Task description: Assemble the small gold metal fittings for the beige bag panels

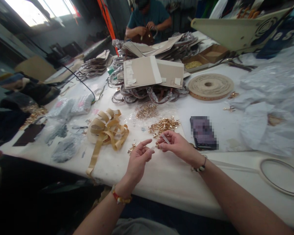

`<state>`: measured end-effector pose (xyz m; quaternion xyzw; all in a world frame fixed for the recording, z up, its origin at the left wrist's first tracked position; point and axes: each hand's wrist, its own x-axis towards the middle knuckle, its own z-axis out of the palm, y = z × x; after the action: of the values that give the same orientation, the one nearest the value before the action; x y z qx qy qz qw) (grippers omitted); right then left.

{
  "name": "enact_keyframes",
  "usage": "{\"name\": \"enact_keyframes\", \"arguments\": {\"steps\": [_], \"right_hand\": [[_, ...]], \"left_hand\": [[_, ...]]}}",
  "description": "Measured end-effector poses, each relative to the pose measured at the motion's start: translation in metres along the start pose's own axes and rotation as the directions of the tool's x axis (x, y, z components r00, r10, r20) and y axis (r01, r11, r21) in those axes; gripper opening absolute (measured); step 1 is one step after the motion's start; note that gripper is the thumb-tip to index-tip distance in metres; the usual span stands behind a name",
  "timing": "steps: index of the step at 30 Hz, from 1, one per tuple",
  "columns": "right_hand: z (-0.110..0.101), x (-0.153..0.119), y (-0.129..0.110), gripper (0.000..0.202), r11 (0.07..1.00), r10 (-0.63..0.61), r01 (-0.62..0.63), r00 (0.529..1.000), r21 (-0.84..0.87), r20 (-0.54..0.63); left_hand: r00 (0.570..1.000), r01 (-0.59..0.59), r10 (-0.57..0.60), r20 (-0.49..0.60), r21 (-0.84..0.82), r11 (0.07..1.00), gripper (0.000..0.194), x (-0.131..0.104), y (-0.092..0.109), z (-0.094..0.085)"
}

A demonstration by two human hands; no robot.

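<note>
My right hand (177,146) is closed, with a short whitish strip of tape (165,139) sticking up between its fingers. A small gold metal fitting (159,144) shows at its fingertips. Facing it, my left hand (139,160) has its index finger stretched out and the thumb apart from it; it seems to hold nothing. Several loose gold fittings (131,149) lie beside the left hand. Just beyond the right hand is a heap of similar gold metal fittings (165,125). A thin roll of tape (261,171) lies at the right, its loose end running toward my right wrist.
A tan ribbon (107,130) lies in loops at the left. Beyond are stacked beige panels with wrapped handles (143,71), a large coiled strap (210,85) and a cardboard box (214,53). A phone (203,132) lies right of my hand. A co-worker (149,19) sits across the table.
</note>
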<state>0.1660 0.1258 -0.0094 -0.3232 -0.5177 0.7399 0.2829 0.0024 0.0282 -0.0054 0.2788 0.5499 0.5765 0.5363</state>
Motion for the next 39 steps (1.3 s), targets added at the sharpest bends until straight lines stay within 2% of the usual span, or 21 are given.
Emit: {"name": "enact_keyframes", "arguments": {"steps": [10,14,16,18,19,21,24,27,31,39], "right_hand": [[0.001,-0.002,0.0,0.037,0.999,-0.023,0.021,0.999,0.045,0.027],[0.003,-0.004,-0.004,0.035,0.999,-0.009,0.008,0.999,0.035,0.033],[0.004,-0.005,-0.006,0.034,1.0,0.002,-0.002,1.0,0.016,0.024],[0.004,-0.005,-0.008,0.032,1.0,0.001,-0.001,1.0,-0.003,0.009],[0.004,-0.006,-0.009,0.03,1.0,-0.001,0.001,1.0,-0.011,0.002],[0.005,-0.006,-0.01,0.028,1.0,0.002,-0.002,1.0,-0.025,-0.003],[0.005,-0.006,-0.012,0.027,0.999,0.021,-0.021,1.0,-0.03,0.011],[0.005,-0.006,-0.012,0.027,0.999,0.045,-0.045,0.999,-0.019,0.009],[0.005,-0.005,-0.01,0.025,0.999,0.047,-0.047,0.999,-0.006,0.004],[0.005,-0.003,-0.003,0.028,1.0,0.023,-0.024,0.999,0.016,0.031]], "left_hand": [[1.0,0.013,-0.013,-0.004,-0.014,1.0,0.052,0.002,-0.001,0.004],[0.999,0.023,-0.025,0.032,0.074,0.997,0.051,0.002,-0.004,0.0],[0.998,-0.052,0.048,0.027,0.169,0.984,0.046,0.001,-0.004,-0.004],[0.972,-0.224,0.236,0.002,0.324,0.919,0.033,0.0,-0.003,-0.009],[0.937,-0.323,0.349,0.014,0.419,0.849,0.025,0.0,-0.002,-0.011],[0.845,-0.486,0.521,0.12,0.581,0.653,0.012,0.0,0.002,-0.016],[0.735,-0.628,0.594,0.327,0.658,0.416,0.011,0.003,0.008,-0.019],[0.674,-0.685,0.613,0.412,0.66,0.31,0.013,0.006,0.01,-0.019],[0.644,-0.698,0.634,0.428,0.668,0.258,0.014,0.009,0.009,-0.019],[0.666,-0.672,0.601,0.442,0.705,0.227,0.019,0.011,0.003,-0.017]]}}
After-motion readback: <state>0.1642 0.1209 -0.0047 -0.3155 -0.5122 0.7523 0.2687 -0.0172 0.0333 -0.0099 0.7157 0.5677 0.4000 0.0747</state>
